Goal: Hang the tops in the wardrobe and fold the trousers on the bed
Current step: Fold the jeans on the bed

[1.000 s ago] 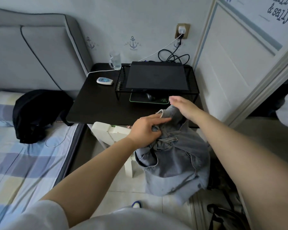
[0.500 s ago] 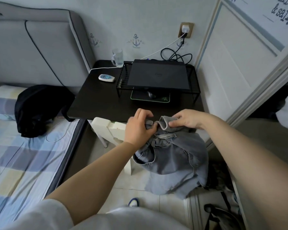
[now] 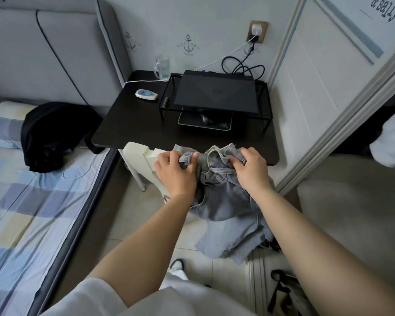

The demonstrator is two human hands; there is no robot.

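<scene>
1. Two bare hands grip a pair of faded grey-blue denim trousers (image 3: 224,201) by the bunched waistband, above the tiled floor and in front of the black desk (image 3: 132,128).
2. The left hand (image 3: 176,169) has its fingers curled tightly round one fold of the waistband; the thumb side faces the right hand.
3. The right hand (image 3: 252,168) pinches another gathered part of the waistband, fingers bent over the cloth. The two hands are near each other but apart.
4. The rest of the trousers hangs down crumpled between the forearms, the lower cloth reaching towards the floor beside the sliding wardrobe door (image 3: 324,92).
5. A white plastic stool (image 3: 139,158) stands just behind the left hand, partly under the desk edge.
6. On the desk a closed black laptop (image 3: 214,92) lies on a black wire stand, with a clear glass mug (image 3: 162,67) and a small white and blue device (image 3: 146,95) to its left.
7. To the left lies the bed with a blue, grey and yellow checked sheet (image 3: 32,201); a black backpack (image 3: 53,133) rests on it near the pillow.
</scene>
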